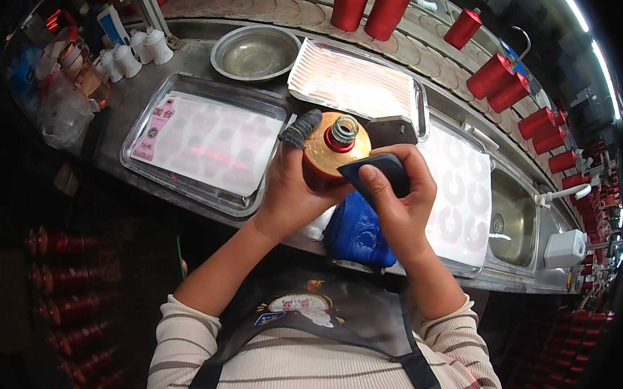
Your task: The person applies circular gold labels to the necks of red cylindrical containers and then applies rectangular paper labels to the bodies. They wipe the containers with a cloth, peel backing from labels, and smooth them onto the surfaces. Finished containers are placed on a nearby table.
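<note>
A red bottle with a gold shoulder point(316, 156) and an open glass neck stands in my left hand point(286, 189), above the bench's front edge. The fingers wrap round its body, and a dark cover sits on one fingertip. My right hand point(408, 206) pinches a dark, flat scraper-like piece point(392, 174) between thumb and fingers. Its pointed edge is at the gold shoulder; whether it touches, I cannot tell. Below the hands lies a bunched blue cloth point(361, 234). A black angular plate point(392, 129) shows behind the bottle.
A metal tray point(129, 155) with white label sheets point(211, 147) lies left. Behind are a metal bowl point(255, 33) and a tray of striped sheets point(351, 83). Ring-printed sheets point(460, 202) and a sink point(513, 216) are right. Red bottles point(388, 12) stand on the conveyor point(284, 16).
</note>
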The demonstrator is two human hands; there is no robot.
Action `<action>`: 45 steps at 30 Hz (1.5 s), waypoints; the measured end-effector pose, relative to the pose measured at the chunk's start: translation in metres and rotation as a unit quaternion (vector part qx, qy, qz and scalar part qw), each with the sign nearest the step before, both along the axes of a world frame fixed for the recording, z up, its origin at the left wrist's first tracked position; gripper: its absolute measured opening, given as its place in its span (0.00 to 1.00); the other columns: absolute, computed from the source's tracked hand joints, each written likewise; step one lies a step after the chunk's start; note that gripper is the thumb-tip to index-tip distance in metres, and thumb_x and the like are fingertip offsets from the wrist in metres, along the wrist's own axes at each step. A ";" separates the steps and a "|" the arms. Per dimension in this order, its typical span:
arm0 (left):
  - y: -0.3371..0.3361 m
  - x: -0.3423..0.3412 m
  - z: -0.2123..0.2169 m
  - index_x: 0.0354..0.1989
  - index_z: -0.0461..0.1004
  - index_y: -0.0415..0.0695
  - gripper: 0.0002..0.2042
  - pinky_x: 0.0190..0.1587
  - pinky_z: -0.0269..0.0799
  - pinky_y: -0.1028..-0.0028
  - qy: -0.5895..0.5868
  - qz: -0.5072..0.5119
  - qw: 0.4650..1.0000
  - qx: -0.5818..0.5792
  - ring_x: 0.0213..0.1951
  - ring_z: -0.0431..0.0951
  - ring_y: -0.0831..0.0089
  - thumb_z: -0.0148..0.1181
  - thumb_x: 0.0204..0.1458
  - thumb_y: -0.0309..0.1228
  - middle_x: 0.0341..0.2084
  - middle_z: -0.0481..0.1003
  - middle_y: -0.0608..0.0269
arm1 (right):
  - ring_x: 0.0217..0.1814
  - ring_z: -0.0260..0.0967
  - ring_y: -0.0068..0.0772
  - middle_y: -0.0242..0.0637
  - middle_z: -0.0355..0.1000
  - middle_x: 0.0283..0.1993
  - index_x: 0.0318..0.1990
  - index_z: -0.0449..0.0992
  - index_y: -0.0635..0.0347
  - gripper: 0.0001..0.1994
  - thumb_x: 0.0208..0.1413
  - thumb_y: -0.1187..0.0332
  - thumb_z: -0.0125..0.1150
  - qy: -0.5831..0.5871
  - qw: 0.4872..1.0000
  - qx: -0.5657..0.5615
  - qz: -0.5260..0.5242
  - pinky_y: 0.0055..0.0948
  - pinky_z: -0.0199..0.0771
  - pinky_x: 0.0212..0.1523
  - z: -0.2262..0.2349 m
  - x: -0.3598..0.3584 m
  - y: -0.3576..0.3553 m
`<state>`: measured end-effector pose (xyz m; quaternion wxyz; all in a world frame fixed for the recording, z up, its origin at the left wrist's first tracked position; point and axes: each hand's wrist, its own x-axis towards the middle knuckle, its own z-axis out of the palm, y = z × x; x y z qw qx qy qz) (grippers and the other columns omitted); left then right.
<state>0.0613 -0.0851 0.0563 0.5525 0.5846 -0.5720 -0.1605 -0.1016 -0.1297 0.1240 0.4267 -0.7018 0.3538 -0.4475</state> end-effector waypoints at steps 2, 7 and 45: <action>-0.002 0.003 0.002 0.66 0.57 0.42 0.49 0.59 0.70 0.60 0.017 -0.034 0.999 -0.019 0.57 0.73 0.49 0.81 0.34 0.37 0.56 0.70 0.47 | 0.38 0.70 0.20 0.32 0.74 0.36 0.39 0.75 0.64 0.08 0.56 0.73 0.68 -0.012 0.999 0.004 -0.035 0.22 0.71 0.42 0.000 -0.001 -0.017; -0.007 0.014 0.005 0.67 0.56 0.42 0.51 0.60 0.69 0.61 -0.009 -0.082 0.997 -0.002 0.58 0.74 0.52 0.82 0.33 0.38 0.57 0.70 0.48 | 0.37 0.70 0.20 0.30 0.73 0.33 0.37 0.76 0.64 0.08 0.54 0.71 0.68 0.019 0.998 0.049 0.020 0.22 0.71 0.42 0.001 -0.001 -0.066; -0.015 -0.031 -0.029 0.58 0.62 0.40 0.39 0.55 0.71 0.57 0.085 0.025 0.995 -0.034 0.52 0.75 0.49 0.79 0.39 0.37 0.53 0.70 0.45 | 0.33 0.68 0.44 0.35 0.68 0.29 0.37 0.81 0.58 0.18 0.32 0.81 0.65 0.070 0.920 -0.380 0.059 0.37 0.68 0.36 0.009 -0.004 -0.011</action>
